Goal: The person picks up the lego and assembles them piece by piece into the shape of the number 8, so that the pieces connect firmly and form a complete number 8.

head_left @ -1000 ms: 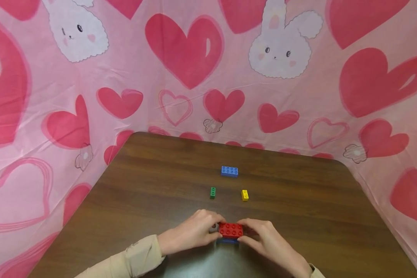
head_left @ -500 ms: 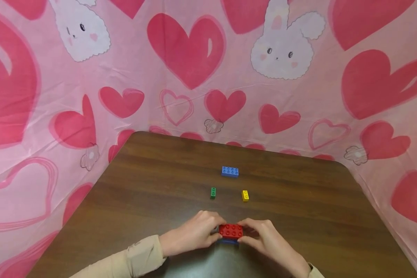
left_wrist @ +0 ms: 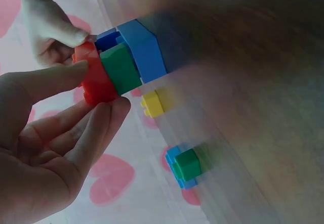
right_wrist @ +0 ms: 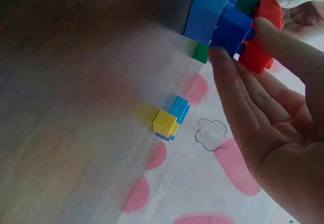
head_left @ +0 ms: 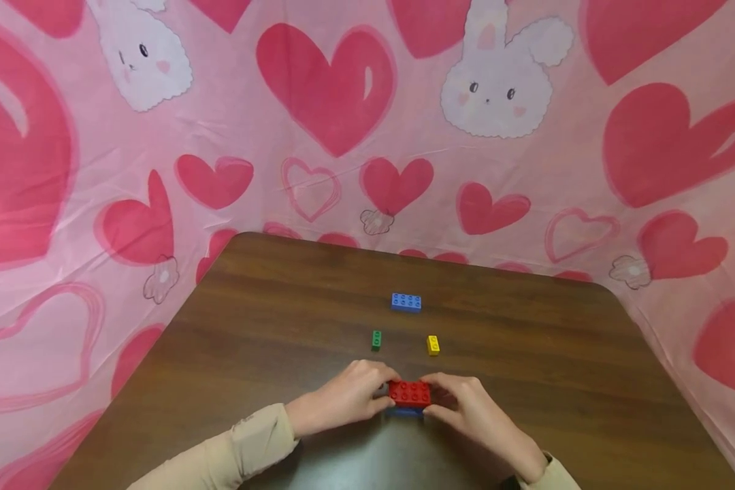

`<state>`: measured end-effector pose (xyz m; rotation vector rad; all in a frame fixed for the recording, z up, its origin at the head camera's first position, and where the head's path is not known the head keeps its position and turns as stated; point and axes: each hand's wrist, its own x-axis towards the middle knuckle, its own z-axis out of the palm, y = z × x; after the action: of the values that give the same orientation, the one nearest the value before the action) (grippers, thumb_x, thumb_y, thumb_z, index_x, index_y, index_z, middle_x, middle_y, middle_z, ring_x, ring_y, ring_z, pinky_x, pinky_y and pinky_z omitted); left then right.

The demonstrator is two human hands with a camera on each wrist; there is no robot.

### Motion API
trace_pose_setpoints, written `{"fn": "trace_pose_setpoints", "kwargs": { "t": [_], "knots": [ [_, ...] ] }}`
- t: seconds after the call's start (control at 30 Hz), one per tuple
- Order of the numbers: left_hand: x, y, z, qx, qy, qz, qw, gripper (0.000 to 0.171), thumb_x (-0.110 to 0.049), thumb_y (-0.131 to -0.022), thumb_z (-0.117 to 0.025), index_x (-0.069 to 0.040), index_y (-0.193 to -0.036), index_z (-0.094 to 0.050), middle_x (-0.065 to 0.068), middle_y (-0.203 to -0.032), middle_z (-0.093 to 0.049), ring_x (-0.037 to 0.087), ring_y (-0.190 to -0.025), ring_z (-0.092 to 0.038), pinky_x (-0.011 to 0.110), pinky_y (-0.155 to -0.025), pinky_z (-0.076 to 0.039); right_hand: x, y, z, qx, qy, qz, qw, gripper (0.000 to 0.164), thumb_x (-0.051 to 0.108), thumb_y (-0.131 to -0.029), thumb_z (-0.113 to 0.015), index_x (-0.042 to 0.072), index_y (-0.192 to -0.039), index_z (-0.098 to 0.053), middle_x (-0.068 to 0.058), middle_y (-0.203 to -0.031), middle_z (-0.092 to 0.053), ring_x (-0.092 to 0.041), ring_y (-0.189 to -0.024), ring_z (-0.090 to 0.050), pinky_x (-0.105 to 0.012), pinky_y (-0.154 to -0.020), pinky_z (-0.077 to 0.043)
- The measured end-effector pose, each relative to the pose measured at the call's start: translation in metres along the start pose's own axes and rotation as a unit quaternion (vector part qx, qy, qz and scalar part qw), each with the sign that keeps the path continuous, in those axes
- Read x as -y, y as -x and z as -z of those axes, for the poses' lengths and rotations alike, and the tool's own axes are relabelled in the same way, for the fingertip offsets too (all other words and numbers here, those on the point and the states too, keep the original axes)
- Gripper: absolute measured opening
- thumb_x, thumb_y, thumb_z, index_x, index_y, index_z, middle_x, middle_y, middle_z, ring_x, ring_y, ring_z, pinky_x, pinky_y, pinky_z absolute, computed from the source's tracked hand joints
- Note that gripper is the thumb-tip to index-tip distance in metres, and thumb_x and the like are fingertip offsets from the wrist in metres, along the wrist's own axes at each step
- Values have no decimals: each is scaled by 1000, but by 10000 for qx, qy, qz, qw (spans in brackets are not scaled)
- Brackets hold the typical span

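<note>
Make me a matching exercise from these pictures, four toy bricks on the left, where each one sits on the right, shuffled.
1. red brick
2. loose blue brick
3. small green brick
4. small yellow brick

A. farthest back on the table
B. pinched between left hand and right hand, atop the stack
C. alone, right of the green one
D. alone, left of the yellow one

Pairs: 1-B, 2-A, 3-D, 4-C

A dark brown wooden table (head_left: 269, 327) carries four things. A blue brick (head_left: 406, 302) lies farthest back; nearer, a small green brick (head_left: 376, 339) and a small yellow brick (head_left: 433, 344) lie apart. Nearest stands a brick stack (head_left: 407, 398), red on top.
</note>
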<state>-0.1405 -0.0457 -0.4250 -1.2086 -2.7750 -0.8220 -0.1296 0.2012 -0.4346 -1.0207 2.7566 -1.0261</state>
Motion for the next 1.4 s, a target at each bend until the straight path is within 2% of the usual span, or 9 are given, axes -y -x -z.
{"fn": "trace_pose_setpoints", "kwargs": {
  "t": [0.13,0.3,0.47,0.63,0.73,0.93,1.1,1.23,1.4],
  "knots": [
    [2,-1,-1,-48,166,150,9997,25,-16,-87,-75,-5,-110,-71,5,-101,-75,8,-82,-68,14,-70,-53,-3,-1,1,88,-181,-86,9998,42,12,-80,-81,2,-118,-65,-11,-104,-75,-8,-82,-72,-21,-70,-59],
    [3,-3,-1,71,452,373,9983,27,-15,-88,-75,-5,-113,-70,6,-104,-75,5,-82,-67,15,-71,-54,-4,-1,1,186,-321,-343,9987,44,13,-81,-80,2,-121,-63,-12,-105,-75,-10,-83,-72,-21,-72,-59],
    [3,-3,-2,181,477,485,9975,29,-18,-89,-74,-7,-116,-69,5,-106,-74,5,-85,-67,16,-75,-55,-5,-1,0,164,-251,-463,9985,45,13,-82,-80,1,-121,-63,-11,-105,-75,-10,-82,-73,-22,-72,-59],
    [2,-2,0,173,335,391,9985,30,-18,-90,-74,-7,-117,-69,5,-107,-74,8,-87,-67,17,-77,-56,-4,-1,-1,-54,-130,-279,9995,47,13,-81,-81,-2,-122,-63,-11,-107,-75,-10,-84,-72,-24,-72,-60],
    [2,-2,0,140,197,314,9992,29,-18,-90,-74,-7,-116,-70,5,-107,-74,7,-86,-66,17,-76,-55,-2,-1,0,-237,-91,-166,9995,42,14,-82,-80,1,-120,-67,-8,-107,-74,-10,-85,-72,-26,-74,-60],
    [2,-1,0,103,19,224,9997,29,-19,-90,-73,-7,-116,-71,4,-107,-74,7,-91,-67,18,-79,-56,0,-1,1,-347,-5,-338,9988,34,19,-83,-79,9,-115,-72,-3,-105,-76,-10,-89,-72,-24,-76,-60],
    [2,-1,0,123,4,204,9997,28,-18,-90,-73,-7,-115,-71,4,-106,-74,8,-91,-68,18,-78,-56,0,-2,-1,-512,100,-359,9980,34,23,-83,-79,10,-113,-74,-4,-103,-77,-10,-88,-72,-25,-75,-60],
    [1,-2,1,154,-10,205,9997,28,-18,-90,-73,-7,-115,-71,4,-106,-73,8,-91,-68,16,-77,-56,0,-1,-2,-621,93,-320,9975,34,24,-82,-80,8,-111,-75,-6,-102,-77,-15,-88,-73,-30,-75,-61],
    [2,-2,1,111,-53,181,9998,27,-17,-89,-74,-6,-114,-71,4,-105,-74,9,-90,-68,18,-77,-56,0,-3,-2,-623,44,-359,9974,35,26,-81,-80,8,-111,-75,-7,-101,-78,-17,-88,-74,-31,-74,-61]
  ]
}}
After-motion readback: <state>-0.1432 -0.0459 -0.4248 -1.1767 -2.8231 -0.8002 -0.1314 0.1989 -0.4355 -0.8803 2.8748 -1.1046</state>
